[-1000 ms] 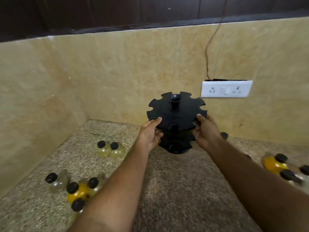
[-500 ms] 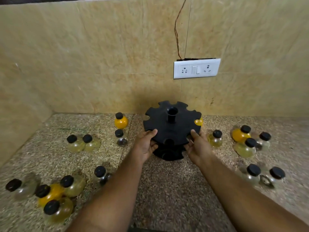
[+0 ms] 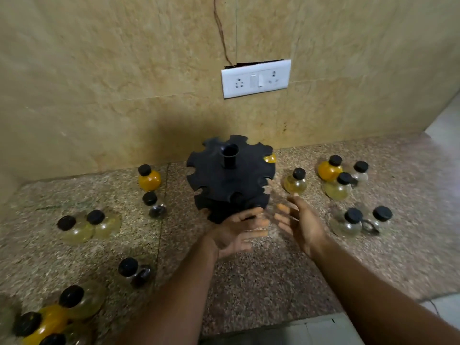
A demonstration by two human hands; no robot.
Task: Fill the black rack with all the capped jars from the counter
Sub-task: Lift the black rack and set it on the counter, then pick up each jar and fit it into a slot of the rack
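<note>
The black rack [image 3: 230,178], a two-tier notched carousel with a centre post, stands on the granite counter [image 3: 249,277] near the back wall, its slots empty. My left hand [image 3: 236,232] and my right hand [image 3: 302,224] hover just in front of it, fingers spread, blurred, holding nothing. Small round jars with black caps lie scattered around: an orange jar [image 3: 148,178] and a clear jar [image 3: 154,205] left of the rack, a yellowish jar [image 3: 295,182] right of it, close to my right hand's fingertips. An orange jar [image 3: 270,158] peeks out behind the rack.
More capped jars sit in groups at far right [image 3: 339,180], right front [image 3: 361,220], left [image 3: 84,225], centre left [image 3: 134,270] and bottom left corner [image 3: 54,317]. A white socket plate [image 3: 256,78] is on the back wall. The counter's front edge runs along the bottom right.
Both hands have let go of the rack and pulled back toward me, now open in front of it. The view has tilted down and shifted, showing more jars.
</note>
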